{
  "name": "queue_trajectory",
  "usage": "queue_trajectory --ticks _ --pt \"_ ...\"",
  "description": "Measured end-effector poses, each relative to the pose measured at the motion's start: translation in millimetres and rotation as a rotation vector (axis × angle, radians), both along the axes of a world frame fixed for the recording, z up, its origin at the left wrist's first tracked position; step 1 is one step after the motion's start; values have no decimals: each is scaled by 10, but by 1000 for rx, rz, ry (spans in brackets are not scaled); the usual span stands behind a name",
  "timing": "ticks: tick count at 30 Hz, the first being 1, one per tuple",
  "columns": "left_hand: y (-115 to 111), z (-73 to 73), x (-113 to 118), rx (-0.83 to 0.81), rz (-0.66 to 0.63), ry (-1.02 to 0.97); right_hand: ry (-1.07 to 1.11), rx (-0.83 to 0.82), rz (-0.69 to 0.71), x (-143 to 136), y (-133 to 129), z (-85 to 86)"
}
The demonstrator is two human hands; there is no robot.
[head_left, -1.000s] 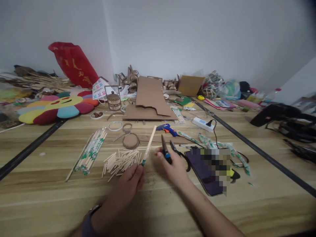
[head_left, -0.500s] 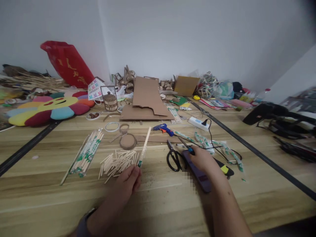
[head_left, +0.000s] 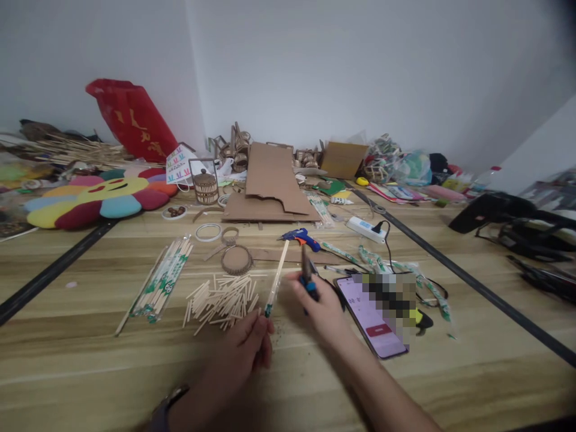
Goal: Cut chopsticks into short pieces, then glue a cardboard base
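Note:
Pinched in my left hand [head_left: 252,341] is a pair of chopsticks [head_left: 279,268] in a clear and green wrapper, bare tips pointing up and away. My right hand [head_left: 317,306] is closed around a blue-handled tool [head_left: 309,282], slightly blurred, its dark end pointing away from me, to the right of the chopsticks. A loose pile of short cut sticks [head_left: 220,300] lies left of the wrapped pair. Farther left are more wrapped chopsticks [head_left: 162,277]. My right hand partly hides the black scissors.
A blue glue gun [head_left: 302,238] lies beyond my hands. At the right are a lit phone [head_left: 372,321], a power strip [head_left: 366,229] and torn wrappers [head_left: 425,279]. Cardboard sheets [head_left: 270,207] and a flower cushion [head_left: 119,204] lie farther back.
My right hand has lifted the blue-handled tool and brought it left, near the wrapped chopsticks. The phone is uncovered and its screen is lit. The view has shifted slightly.

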State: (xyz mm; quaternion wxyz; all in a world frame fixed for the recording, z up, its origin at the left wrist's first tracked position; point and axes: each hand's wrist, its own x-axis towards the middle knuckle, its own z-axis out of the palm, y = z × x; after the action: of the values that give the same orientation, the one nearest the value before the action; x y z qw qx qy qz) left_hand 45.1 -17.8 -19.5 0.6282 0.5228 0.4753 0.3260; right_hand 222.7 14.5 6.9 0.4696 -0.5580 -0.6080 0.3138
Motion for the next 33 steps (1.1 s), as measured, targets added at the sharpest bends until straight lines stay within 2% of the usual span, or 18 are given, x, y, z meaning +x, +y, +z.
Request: queue_trajectory --ticks 3,5,8,10,12,14,16,19,22,24,30,33 --pt "-29 23 40 3 -48 -7 4 -38 155 -227 -72 -67" --pt "-33 38 38 20 -83 4 8 -75 194 -281 -93 -102" --pt "3 59 -32 149 -79 130 24 -99 231 -259 -101 -93" --pt "49 59 -102 234 17 220 -15 -94 299 -223 -112 -46" --pt "94 45 -157 247 159 212 -99 -120 424 -207 -141 8" --pt "124 23 -175 174 249 107 -184 -185 554 -224 -185 43" --pt "138 10 -165 75 286 -29 -238 -242 621 -266 -231 52" --pt "163 30 -159 16 377 -169 -313 -247 597 -323 -283 56" --pt "214 79 -202 23 513 -246 -469 -178 540 -313 -311 106" --pt "241 105 -223 22 560 -287 -588 -145 507 -269 -324 167" --pt "251 114 -189 -41 542 -425 -780 -120 396 -181 -398 323" --pt "327 133 -298 -40 582 -501 -777 -129 402 -139 -482 321"
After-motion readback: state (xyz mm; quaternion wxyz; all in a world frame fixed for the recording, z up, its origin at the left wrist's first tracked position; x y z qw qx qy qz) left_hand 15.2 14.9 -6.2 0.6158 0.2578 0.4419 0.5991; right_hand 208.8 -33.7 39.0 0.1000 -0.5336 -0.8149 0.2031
